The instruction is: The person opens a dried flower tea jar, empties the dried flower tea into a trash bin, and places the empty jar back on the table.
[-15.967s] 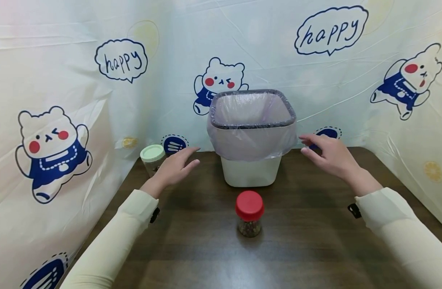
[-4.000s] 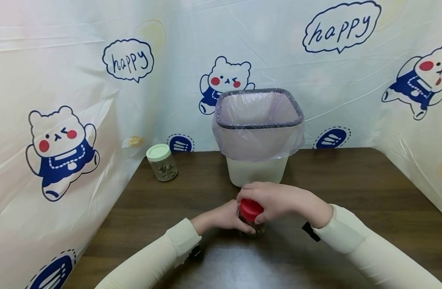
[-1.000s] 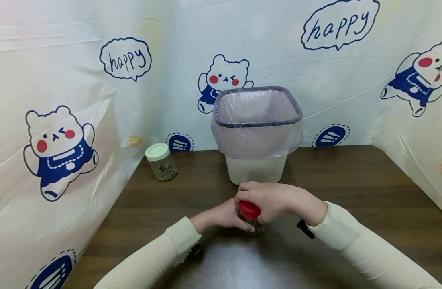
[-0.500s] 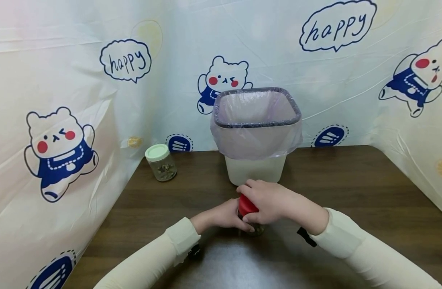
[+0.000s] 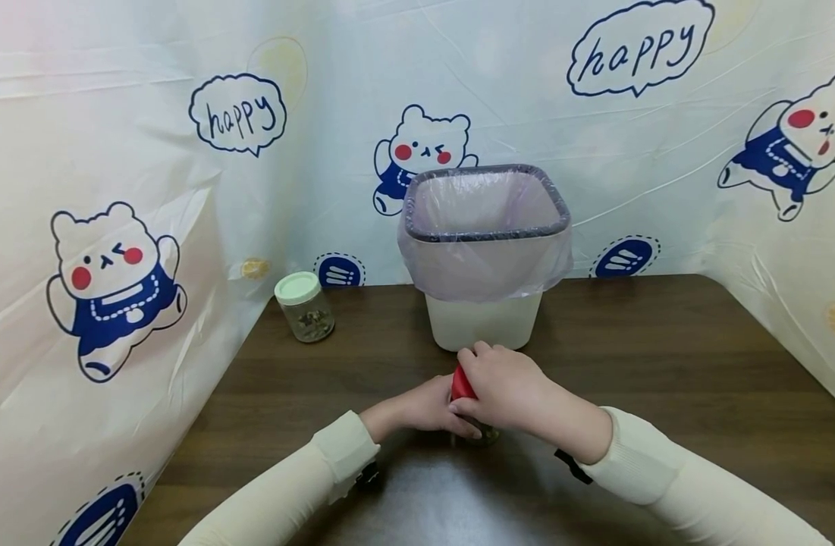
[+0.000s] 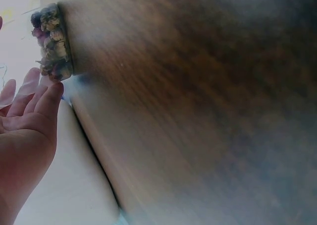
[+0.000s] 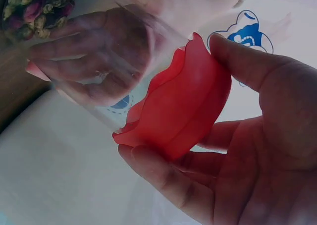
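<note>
A clear jar (image 5: 487, 434) stands on the table in front of the bin, with dried rosebuds (image 6: 52, 41) gathered at its bottom. My left hand (image 5: 420, 406) holds the jar's side, thumb in front; in the right wrist view its fingers show through the clear wall. My right hand (image 5: 509, 387) grips the red lid (image 7: 181, 98) from above, thumb on one side and fingers on the other. The lid has a wavy edge and sits at the jar's mouth; whether it is loose I cannot tell. In the head view the right hand covers most of it.
Behind the jar stands a white bin (image 5: 481, 322) lined with a translucent bag (image 5: 485, 269). A second jar (image 5: 311, 318) with a pale green lid, holding dried bits, is at the table's back left. A printed curtain (image 5: 335, 91) surrounds the brown table (image 5: 635, 364).
From wide apart, both hands have come to the jar. Over the last second my right hand has turned on the red lid, its wrist swinging toward me. My left hand stays put.
</note>
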Available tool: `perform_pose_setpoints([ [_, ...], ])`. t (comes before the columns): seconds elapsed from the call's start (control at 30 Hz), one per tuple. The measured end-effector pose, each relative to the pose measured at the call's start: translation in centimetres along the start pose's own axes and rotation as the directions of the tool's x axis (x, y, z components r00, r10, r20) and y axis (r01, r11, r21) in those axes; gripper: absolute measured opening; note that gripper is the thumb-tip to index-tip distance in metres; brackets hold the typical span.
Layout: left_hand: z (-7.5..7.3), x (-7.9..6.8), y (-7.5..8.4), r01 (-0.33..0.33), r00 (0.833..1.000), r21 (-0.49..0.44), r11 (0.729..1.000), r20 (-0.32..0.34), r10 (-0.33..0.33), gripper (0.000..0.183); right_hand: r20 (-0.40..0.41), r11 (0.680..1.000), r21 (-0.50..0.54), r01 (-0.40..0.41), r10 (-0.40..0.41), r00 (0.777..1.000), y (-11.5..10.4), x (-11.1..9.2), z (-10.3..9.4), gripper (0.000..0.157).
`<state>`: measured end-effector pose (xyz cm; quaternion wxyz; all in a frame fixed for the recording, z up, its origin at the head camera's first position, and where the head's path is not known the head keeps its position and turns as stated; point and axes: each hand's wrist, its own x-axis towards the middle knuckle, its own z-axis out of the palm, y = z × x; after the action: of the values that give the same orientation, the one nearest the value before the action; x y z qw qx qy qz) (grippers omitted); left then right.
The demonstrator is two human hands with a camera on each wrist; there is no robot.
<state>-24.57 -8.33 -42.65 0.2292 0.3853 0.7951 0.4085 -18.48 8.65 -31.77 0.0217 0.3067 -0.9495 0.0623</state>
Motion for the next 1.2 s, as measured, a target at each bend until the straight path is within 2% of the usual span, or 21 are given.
perform_pose_setpoints([
  [0.3,0.1,0.0,0.0,-0.016,1.0,-0.002,1.0,-0.006,0.016,0.045,0.023,0.999,0.034,0.01,-0.011,1.0,0.5,0.4,0.2,0.041],
  [0.77,0.2,-0.1,0.0,-0.021,1.0,-0.015,1.0,-0.006,0.021,0.048,0.093,0.98,0.161,0.121,-0.137,0.986,1.9,0.7,-0.3,0.045],
  [0.87,0.2,0.0,0.1,-0.014,1.0,-0.013,1.0,-0.011,0.013,0.049,0.126,0.972,0.186,0.14,-0.165,0.978,2.1,0.8,-0.4,0.046],
  [1.0,0.3,0.0,0.3,-0.018,1.0,-0.009,1.0,-0.021,0.017,0.046,0.156,0.956,0.211,0.205,-0.24,0.958,2.4,0.8,-0.7,0.044],
  [1.2,0.2,0.0,0.3,-0.026,0.999,-0.012,1.0,-0.019,0.026,0.046,0.17,0.937,0.207,0.282,-0.319,0.932,2.7,0.8,-0.8,0.046],
])
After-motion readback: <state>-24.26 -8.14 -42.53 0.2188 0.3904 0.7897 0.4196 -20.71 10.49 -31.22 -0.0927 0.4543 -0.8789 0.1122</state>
